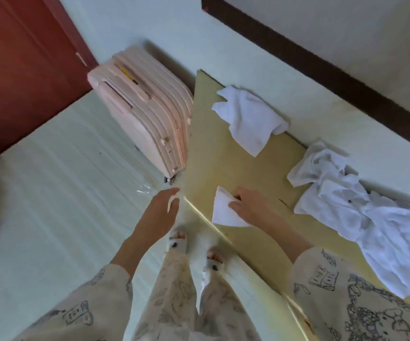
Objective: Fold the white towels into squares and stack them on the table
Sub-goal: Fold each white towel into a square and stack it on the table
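The white towel [225,209] I am working on lies at the near edge of the yellow table [213,153], with part of it draped over that edge toward my feet. My right hand [250,205] rests on it, fingers curled and pinching the cloth against the tabletop. My left hand [161,212] hovers off the table's edge over the floor, fingers loosely bent and pinching a small white corner of the same towel, as far as I can tell. Farther back on the table lies a second towel [248,119], loosely flattened, and to my right a crumpled heap of towels [371,217] spreads along the table and against the wall. The table stands against a pale wall [334,112] with a dark wooden strip [322,70] across it. Just beside the table's far corner stands a pink ribbed suitcase [145,112] on the pale floor [63,180], and a reddish-brown door [19,70] closes the corner beyond it
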The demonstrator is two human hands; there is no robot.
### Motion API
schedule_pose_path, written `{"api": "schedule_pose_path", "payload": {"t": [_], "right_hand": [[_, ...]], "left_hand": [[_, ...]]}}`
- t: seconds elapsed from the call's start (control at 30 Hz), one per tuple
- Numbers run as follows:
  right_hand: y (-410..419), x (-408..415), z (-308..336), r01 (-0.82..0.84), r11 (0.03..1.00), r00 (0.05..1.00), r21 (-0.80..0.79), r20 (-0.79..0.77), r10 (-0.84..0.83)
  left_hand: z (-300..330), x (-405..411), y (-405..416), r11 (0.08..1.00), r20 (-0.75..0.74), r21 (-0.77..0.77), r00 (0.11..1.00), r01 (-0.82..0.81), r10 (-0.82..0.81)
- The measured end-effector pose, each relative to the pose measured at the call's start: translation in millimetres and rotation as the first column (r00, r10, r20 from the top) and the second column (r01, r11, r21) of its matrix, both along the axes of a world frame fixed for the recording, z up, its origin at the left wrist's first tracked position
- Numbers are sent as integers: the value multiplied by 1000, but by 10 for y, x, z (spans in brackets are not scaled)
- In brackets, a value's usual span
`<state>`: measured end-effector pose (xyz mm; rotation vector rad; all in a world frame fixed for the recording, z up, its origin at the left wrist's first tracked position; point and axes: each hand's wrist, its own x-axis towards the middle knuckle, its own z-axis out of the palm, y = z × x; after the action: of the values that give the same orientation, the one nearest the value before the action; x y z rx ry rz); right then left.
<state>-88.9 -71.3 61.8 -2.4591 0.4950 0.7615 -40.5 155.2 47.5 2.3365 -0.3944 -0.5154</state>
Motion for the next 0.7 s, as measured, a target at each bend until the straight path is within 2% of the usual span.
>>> {"api": "schedule_pose_path", "payload": {"t": [0.07,0.17,0.4,0.57,0.7], "right_hand": [[238,99,254,-107,994,990,-27,87,109],[722,221,583,-271,959,928,-88,243,284],[2528,244,1144,-581,805,706,-120,418,572],[4150,-190,1489,-732,669,535,-130,499,682],[5335,-570,1653,-801,594,457,-77,563,689]], "left_hand": [[141,-176,298,995,-17,-8,995,-102,102],[365,-416,828,961,-1,-32,961,-276,276],[878,-1168,2409,791,120,-91,781,-606,612],[1127,-2043,3775,658,159,-119,640,-744,752],[1206,-2714,4768,545,158,-124,526,-829,836]]}}
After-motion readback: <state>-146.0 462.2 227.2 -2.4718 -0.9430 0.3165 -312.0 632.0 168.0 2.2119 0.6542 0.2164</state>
